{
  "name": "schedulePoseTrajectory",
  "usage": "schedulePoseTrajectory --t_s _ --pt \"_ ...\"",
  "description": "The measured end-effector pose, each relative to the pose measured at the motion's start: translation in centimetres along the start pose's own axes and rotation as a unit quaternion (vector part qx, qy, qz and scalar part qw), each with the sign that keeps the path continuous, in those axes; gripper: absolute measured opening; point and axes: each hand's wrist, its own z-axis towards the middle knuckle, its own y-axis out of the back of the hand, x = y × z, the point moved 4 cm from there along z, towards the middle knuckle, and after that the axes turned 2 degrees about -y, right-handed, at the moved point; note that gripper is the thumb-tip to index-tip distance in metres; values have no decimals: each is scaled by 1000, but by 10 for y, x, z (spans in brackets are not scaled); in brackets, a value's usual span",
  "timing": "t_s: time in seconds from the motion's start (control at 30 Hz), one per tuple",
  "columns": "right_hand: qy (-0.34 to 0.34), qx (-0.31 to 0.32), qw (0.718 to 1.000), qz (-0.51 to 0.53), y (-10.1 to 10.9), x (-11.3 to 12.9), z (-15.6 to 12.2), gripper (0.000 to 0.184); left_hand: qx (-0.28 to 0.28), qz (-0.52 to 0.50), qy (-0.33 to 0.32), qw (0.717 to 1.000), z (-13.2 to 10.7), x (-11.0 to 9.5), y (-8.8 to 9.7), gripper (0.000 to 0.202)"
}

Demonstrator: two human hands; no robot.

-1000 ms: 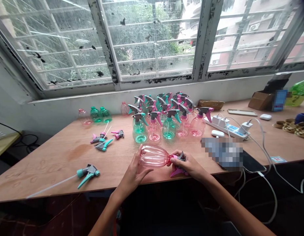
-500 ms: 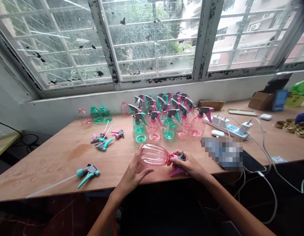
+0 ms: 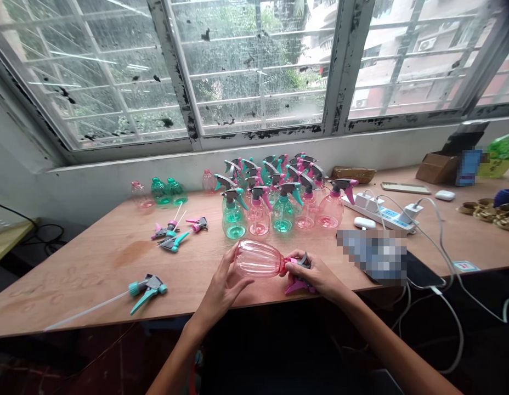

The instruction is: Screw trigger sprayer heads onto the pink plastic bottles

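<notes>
A clear pink spray bottle (image 3: 258,259) lies sideways in the air above the table's front edge, its base to the left. Around that base curl the fingers of my left hand (image 3: 221,288), with the thumb held off below the bottle. My right hand (image 3: 316,272) is closed at the neck, gripping the grey and pink spray head (image 3: 298,285); the fingers partly cover the joint between them. Just beyond, upright green spray bottles (image 3: 235,222) and pink spray bottles (image 3: 259,219) with trigger heads stand in close rows.
Loose on the wooden table (image 3: 94,263) lie a teal spray head (image 3: 150,289) with its tube and several others (image 3: 172,237). Headless bottles (image 3: 159,192) stand by the wall. To the right are a power strip (image 3: 380,211), cables, a phone (image 3: 423,269) and a cardboard box (image 3: 434,167).
Very little differs. My left thumb has shifted slightly left, and both hands keep the bottle and spray head in nearly the same place.
</notes>
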Motion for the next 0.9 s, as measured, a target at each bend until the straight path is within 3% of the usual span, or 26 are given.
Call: schedulePoseTrajectory --t_s 0.1,0.27,0.43,0.6,0.7,0.9 --pt "-7 -5 1000 -19 1 -2 0 37 16 -47 23 998 -2 -1 -2 73" --pt "-8 -15 1000 -16 1 -2 0 37 -13 -62 17 998 -2 0 0 42" --pt "3 -12 1000 19 0 -2 1 38 -43 -24 -10 999 0 4 3 46" --pt "2 -11 1000 21 1 -3 1 37 -26 -26 24 999 -1 5 2 46" --pt "10 -2 1000 20 0 -3 1 36 -26 -58 42 997 -2 2 2 36" --pt "0 -3 1000 11 1 -4 1 36 -34 -91 45 994 -1 0 1 30"
